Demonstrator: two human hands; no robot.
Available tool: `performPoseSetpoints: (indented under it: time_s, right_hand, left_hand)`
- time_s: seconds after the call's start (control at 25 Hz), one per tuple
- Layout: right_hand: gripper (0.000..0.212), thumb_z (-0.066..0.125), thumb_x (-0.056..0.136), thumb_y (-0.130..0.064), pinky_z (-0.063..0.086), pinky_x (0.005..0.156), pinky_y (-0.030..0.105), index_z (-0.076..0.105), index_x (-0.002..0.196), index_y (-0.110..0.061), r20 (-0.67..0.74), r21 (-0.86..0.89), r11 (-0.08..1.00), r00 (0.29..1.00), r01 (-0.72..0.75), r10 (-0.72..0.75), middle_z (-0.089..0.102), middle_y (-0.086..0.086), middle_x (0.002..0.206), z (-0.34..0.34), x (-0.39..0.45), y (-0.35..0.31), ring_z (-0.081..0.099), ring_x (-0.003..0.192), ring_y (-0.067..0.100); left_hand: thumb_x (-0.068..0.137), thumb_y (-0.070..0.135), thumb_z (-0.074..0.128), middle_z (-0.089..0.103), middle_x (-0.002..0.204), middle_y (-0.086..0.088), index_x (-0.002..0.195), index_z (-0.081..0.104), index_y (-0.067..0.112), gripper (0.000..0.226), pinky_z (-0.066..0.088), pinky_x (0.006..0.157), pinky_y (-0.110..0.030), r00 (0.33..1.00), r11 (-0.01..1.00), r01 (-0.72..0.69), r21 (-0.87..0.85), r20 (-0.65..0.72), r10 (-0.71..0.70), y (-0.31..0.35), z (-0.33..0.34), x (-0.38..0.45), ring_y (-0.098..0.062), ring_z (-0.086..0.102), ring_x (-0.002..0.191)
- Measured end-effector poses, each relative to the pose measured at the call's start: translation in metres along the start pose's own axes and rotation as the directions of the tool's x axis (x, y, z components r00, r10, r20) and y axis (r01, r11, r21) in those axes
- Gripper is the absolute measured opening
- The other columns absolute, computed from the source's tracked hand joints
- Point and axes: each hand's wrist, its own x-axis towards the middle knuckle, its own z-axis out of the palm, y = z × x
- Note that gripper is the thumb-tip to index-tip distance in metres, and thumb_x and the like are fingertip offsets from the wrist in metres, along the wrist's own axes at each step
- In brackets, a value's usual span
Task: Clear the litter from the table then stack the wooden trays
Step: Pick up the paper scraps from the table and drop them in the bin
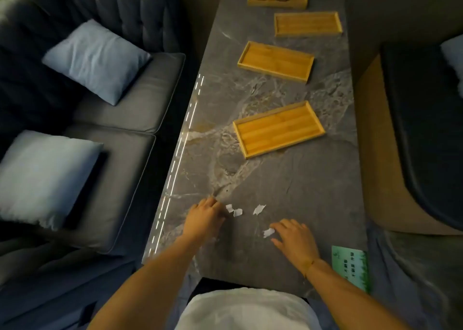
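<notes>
Several white paper scraps lie on the grey marble table (288,179) near its front end. My left hand (206,215) rests curled beside two scraps (234,210), its fingertips touching the nearest one. A third scrap (258,209) lies alone to the right. My right hand (294,239) is spread flat, fingertips on a fourth scrap (268,232). Three empty wooden trays lie farther along the table: near (278,129), middle (275,61) and far (308,24).
A fourth wooden tray (276,2) holding bottles stands at the table's far end. A green card (350,267) lies at the front right corner. A dark sofa with light blue cushions (96,61) runs along the left; another seat (426,129) is at the right.
</notes>
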Motion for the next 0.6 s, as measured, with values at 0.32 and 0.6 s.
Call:
performPoseSetpoints:
  time_s: [0.32, 0.6]
  right_hand:
    - [0.017, 0.081, 0.075, -0.023, 0.052, 0.060, 0.037, 0.074, 0.089, -0.018, -0.235, 0.121, 0.987, 0.963, -0.105, 0.131, 0.070, 0.002, 0.083, 0.011, 0.000, -0.020, 0.066, 0.073, 0.025]
    - [0.006, 0.075, 0.082, -0.025, 0.050, 0.053, 0.030, 0.073, 0.081, -0.020, -0.222, 0.211, 0.964, 0.952, -0.164, 0.211, 0.069, -0.001, 0.082, 0.020, 0.004, -0.030, 0.063, 0.072, 0.021]
  left_hand:
    - [0.089, 0.043, 0.057, 0.062, 0.107, 0.002, 0.104, 0.067, 0.030, 0.023, 0.040, 0.080, -0.036, 0.995, 0.998, -0.036, -0.059, -0.095, 0.030, -0.003, 0.015, 0.023, -0.024, 0.057, 0.104]
    - [0.087, 0.032, 0.062, 0.064, 0.099, 0.000, 0.091, 0.070, 0.026, 0.011, 0.041, 0.073, -0.037, 0.982, 0.995, -0.093, -0.026, -0.166, 0.087, -0.005, 0.023, 0.027, -0.028, 0.060, 0.094]
